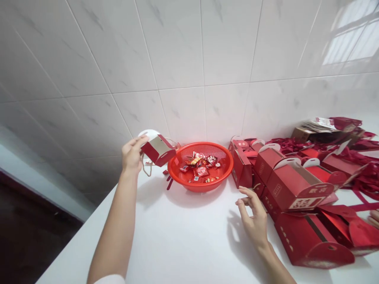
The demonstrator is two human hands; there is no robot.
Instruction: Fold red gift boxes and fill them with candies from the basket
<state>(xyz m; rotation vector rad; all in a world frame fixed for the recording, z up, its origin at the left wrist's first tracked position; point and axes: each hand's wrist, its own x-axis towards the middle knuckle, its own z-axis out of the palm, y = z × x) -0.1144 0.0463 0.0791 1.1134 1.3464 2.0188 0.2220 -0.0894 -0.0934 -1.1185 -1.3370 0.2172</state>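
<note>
My left hand (132, 153) is raised at the left of the basket, its fingers closed on a small red gift box (158, 152) with a pale inside showing. The box is tilted, and its far corner overlaps the view of the basket rim. A red plastic basket (201, 187) stands on the white table, with several wrapped candies (201, 170) in it. My right hand (253, 215) hovers over the table to the right of the basket, fingers apart and bent, holding nothing. Beside it are stacked red gift boxes (302, 185).
More red boxes (315, 240) crowd the right of the white table (177, 244). Dark red ribbons (370, 177) and a brown carton (304, 134) lie behind them. Another person's hand (374, 218) shows at the right edge. A tiled wall (183, 59) bounds the back.
</note>
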